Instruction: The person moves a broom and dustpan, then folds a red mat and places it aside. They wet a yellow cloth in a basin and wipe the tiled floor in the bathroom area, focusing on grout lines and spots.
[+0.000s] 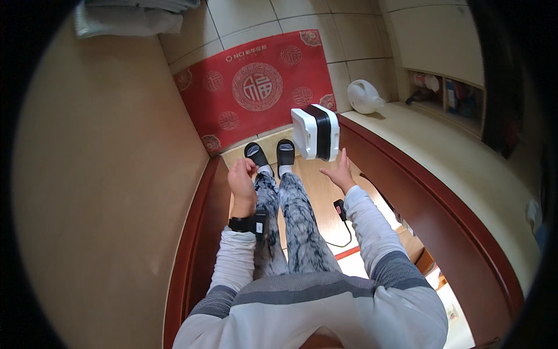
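Observation:
A white box-like thing with a black middle band (317,132) stands or hangs just beyond my right hand (341,171); whether it rests on anything cannot be told. My right hand has its thumb and fingers spread, with a small gap to that thing, and holds nothing. My left hand (242,176) is raised over my left leg, fingers curled; whether something small is between them is unclear. A black band with a small dark box (260,224) sits at my left wrist. My feet are in black slippers (286,152) at the threshold.
A red patterned doormat (257,87) lies on floor tiles ahead. A white plastic jug (365,97) lies right of it, near an open shelf (444,98). Dark red door frames flank me. A black adapter (339,210) with a cord is beside my right forearm.

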The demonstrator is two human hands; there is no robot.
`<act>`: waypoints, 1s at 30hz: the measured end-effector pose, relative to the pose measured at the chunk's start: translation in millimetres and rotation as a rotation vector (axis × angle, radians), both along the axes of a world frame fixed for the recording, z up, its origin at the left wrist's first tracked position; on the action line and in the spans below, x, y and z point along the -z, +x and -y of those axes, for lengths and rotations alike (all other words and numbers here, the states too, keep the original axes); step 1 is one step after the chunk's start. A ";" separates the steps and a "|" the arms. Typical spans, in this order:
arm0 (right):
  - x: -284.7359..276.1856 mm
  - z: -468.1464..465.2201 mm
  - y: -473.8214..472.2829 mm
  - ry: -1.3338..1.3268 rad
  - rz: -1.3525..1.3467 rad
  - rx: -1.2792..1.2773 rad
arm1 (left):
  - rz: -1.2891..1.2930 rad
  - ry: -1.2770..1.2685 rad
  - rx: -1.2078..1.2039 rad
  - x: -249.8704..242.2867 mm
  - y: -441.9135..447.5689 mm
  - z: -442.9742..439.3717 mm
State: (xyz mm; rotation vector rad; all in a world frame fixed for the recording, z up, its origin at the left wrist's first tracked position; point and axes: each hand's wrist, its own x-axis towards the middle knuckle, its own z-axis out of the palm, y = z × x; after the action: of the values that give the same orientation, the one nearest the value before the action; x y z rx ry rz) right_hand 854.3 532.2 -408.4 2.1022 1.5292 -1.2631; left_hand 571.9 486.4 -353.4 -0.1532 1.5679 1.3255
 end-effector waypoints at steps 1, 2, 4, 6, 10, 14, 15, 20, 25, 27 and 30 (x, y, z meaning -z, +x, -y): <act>18.7 -1.0 -5.9 -0.001 0.082 -0.005 | -0.014 0.002 -0.018 22.0 9.7 8.1; 29.8 -2.2 -13.0 -0.005 0.165 -0.006 | -0.005 -0.064 -0.031 39.2 14.8 14.6; 55.1 -3.0 -22.3 0.027 0.260 0.002 | 0.031 -0.114 -0.052 74.7 36.5 33.1; 75.0 -4.6 -31.7 0.102 0.298 0.001 | 0.042 -0.116 -0.003 109.2 50.8 44.9; 95.9 -6.6 -42.1 0.183 0.388 -0.006 | 0.049 -0.134 0.012 158.3 67.2 57.6; 105.4 -13.5 -52.0 0.246 0.484 -0.076 | 0.048 -0.226 -0.075 179.1 62.3 49.9; 107.4 -14.9 -54.2 0.285 0.475 -0.088 | 0.081 -0.251 -0.117 181.8 60.1 46.9; 105.2 -23.0 -61.5 0.279 0.489 -0.081 | 0.122 -0.178 -0.157 183.8 47.5 27.0; 102.3 -23.6 -58.5 0.253 0.522 -0.077 | 0.126 -0.234 -0.112 186.3 48.1 16.6; 101.5 -19.0 -55.1 0.299 0.473 -0.093 | 0.141 -0.223 -0.099 187.8 50.1 15.6; 95.6 -5.9 -45.6 0.386 0.438 -0.134 | 0.132 -0.243 -0.080 188.7 52.3 15.5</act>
State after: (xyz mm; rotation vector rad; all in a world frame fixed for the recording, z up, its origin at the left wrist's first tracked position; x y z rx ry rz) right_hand 808.8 538.1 -504.0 2.2510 1.7620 -0.4383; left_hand 624.2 470.9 -542.1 -0.4498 1.6189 1.1574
